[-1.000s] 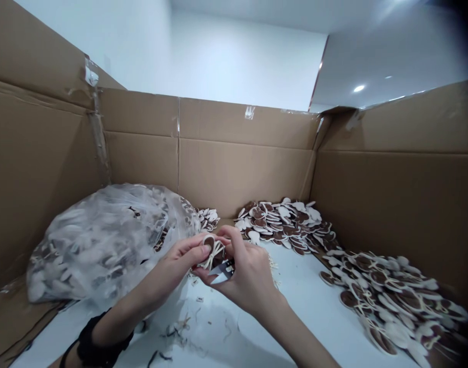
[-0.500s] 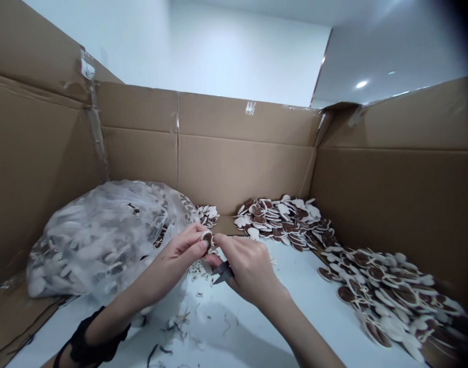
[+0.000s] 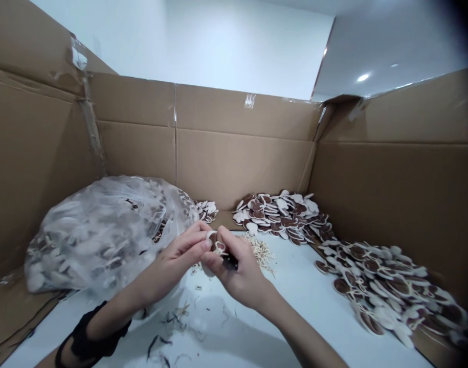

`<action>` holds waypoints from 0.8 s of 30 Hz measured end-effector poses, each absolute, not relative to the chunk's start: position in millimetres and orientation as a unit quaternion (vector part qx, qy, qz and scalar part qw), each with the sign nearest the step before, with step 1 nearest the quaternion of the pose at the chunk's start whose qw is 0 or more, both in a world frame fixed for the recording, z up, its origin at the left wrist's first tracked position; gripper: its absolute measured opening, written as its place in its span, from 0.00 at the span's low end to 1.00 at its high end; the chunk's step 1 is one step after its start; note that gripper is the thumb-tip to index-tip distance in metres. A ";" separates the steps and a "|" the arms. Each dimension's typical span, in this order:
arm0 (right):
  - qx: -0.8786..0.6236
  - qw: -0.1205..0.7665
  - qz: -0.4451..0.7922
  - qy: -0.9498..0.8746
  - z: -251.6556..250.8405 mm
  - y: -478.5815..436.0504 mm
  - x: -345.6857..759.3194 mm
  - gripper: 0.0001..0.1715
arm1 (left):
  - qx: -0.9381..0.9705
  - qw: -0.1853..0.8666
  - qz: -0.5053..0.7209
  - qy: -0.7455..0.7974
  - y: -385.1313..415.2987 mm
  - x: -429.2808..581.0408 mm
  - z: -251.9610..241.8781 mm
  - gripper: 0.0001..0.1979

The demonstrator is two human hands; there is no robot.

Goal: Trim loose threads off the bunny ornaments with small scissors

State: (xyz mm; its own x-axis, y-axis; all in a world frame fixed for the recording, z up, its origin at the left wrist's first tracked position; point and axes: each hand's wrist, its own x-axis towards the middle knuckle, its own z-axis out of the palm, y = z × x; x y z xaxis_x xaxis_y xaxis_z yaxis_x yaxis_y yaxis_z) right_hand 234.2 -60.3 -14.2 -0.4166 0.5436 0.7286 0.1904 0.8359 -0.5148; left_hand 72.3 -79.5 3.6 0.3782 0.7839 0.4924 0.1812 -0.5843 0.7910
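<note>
Above the middle of the white table, my left hand (image 3: 187, 249) is closed, pinching a small brown-and-white padded piece (image 3: 214, 239) between thumb and fingers. A cream cord bow (image 3: 220, 248) shows on its front. My right hand (image 3: 239, 263) is closed too, with thumb and forefinger against the piece at the bow. Tucked in the right palm are dark thread snips (image 3: 230, 262), mostly hidden by the fingers. Just beyond the right hand lies a heap of short cream cord pieces (image 3: 261, 253).
A big clear plastic bag (image 3: 103, 235) full of similar pieces stands at left. Piles of brown-and-white pieces lie at the back right (image 3: 283, 217) and right (image 3: 387, 291). Thread scraps (image 3: 176, 319) litter the white table (image 3: 234, 337) in front. Cardboard walls (image 3: 241, 158) surround it.
My right hand has turned, and the snips' blades, plain to see before, are now mostly covered. The piece has turned so its cord bow shows. The view has shifted slightly.
</note>
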 end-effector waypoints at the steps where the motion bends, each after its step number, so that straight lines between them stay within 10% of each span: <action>1: -0.221 0.496 0.179 -0.820 -14.6 -59.7 234.6 0.17 | 0.766 0.329 0.457 0.311 -78.9 72.2 3.0 0.15; 9: -0.240 0.427 0.088 -0.867 -11.4 -61.8 241.7 0.10 | 0.772 0.336 0.428 0.328 -75.7 71.3 2.3 0.16; 15: -0.150 0.458 0.329 -0.812 -4.5 -75.0 241.3 0.24 | 0.786 0.427 0.375 0.242 -78.8 69.3 0.2 0.17; 24: -0.089 0.737 0.340 -0.578 23.0 -51.7 280.3 0.25 | 0.672 0.523 0.494 0.176 -97.4 61.9 9.5 0.15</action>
State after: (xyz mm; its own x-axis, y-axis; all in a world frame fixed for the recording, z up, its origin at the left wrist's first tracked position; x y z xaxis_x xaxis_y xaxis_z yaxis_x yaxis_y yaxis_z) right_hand 280.3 -51.7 23.0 0.1010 0.6043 0.7903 -0.3987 0.7523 -0.5244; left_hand 61.9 -97.4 9.5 0.4498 0.7535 0.4795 -0.2806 -0.3904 0.8768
